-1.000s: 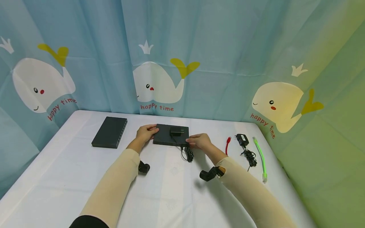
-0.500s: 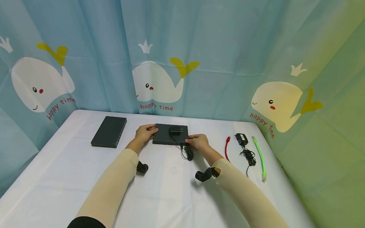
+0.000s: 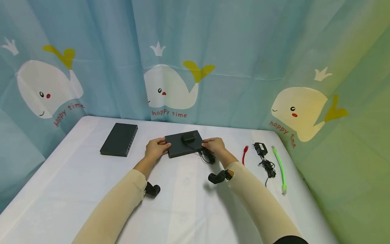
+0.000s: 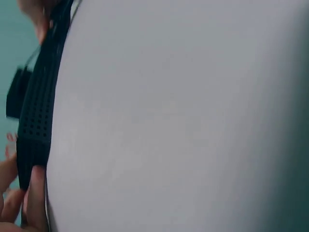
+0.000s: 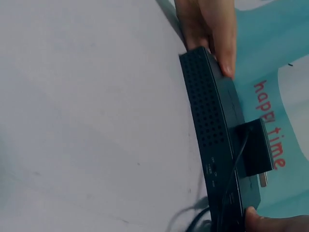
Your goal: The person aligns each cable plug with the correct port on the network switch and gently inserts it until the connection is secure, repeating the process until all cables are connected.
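Both hands hold a black network switch (image 3: 177, 144) by its two short ends, slightly turned, in the middle of the table's far part. My left hand (image 3: 156, 149) pinches its left end, thumb on top and fingers at the underside. At the right end, my right hand (image 3: 214, 145) grips with the thumb on the top face. A black power adapter (image 3: 189, 137) lies on the switch, its metal prongs pointing right. Its bundled cord (image 3: 208, 156) hangs over the near edge beside the right hand. The right wrist view shows the switch's perforated side (image 5: 205, 106).
Another black network switch (image 3: 118, 139) lies at the far left of the white table (image 3: 182, 203). On the right lie a red network cable (image 3: 245, 154), a second power adapter (image 3: 260, 149) with bundled cord, and a green network cable (image 3: 280, 167). A whale-print curtain (image 3: 237, 101) stands behind.
The switch has turned, its right end going farther away and its left end nearer, both hands moving along. The adapter on it turned too, and its cord bundle swung to the right.
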### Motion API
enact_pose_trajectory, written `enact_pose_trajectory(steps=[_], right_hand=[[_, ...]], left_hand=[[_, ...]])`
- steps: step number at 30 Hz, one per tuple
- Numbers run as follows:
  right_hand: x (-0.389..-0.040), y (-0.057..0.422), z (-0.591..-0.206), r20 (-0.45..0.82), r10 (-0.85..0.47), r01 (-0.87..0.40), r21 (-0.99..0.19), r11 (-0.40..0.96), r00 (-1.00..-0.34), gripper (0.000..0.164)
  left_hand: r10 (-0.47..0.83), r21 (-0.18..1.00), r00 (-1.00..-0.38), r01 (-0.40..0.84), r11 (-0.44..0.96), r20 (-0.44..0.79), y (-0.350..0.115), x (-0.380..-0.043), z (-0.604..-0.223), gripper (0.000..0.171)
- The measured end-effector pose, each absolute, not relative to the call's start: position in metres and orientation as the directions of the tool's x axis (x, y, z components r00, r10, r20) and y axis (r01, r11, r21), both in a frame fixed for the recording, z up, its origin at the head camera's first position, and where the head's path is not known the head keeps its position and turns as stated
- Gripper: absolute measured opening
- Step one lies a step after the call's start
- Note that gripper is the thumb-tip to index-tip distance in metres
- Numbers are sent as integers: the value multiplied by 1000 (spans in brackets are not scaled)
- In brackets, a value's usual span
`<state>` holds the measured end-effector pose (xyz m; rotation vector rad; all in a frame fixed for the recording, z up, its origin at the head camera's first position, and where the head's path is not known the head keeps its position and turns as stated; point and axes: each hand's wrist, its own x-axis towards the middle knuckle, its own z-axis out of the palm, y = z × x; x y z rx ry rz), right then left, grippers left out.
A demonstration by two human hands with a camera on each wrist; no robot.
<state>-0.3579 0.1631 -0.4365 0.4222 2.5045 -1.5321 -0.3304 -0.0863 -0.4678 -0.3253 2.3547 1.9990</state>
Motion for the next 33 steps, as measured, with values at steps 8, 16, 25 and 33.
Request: enact_pose_trajectory(steps=[8,16,25,33], right_hand=[[-367,178,-434,-269,144,304,-799,520,-952,31],[-370,172,-438,-270,145,305,-808,503,-952,30],[-367,166,-436,-313,130,337,-821,461,-941,31],[-370,166,-434,-327,133,349,-805,480,-936,30]], left_hand=[[-118,968,-983,-164,189,-143,-75,-324,-463,52],[-23,836,-1000,-30,548,-20,-103,-366,-457,44],[253,747,-953,46,664,-167,-110,-380,-442,40],[277,727,-941,50,684,-196,-107,-378,-437,37]])
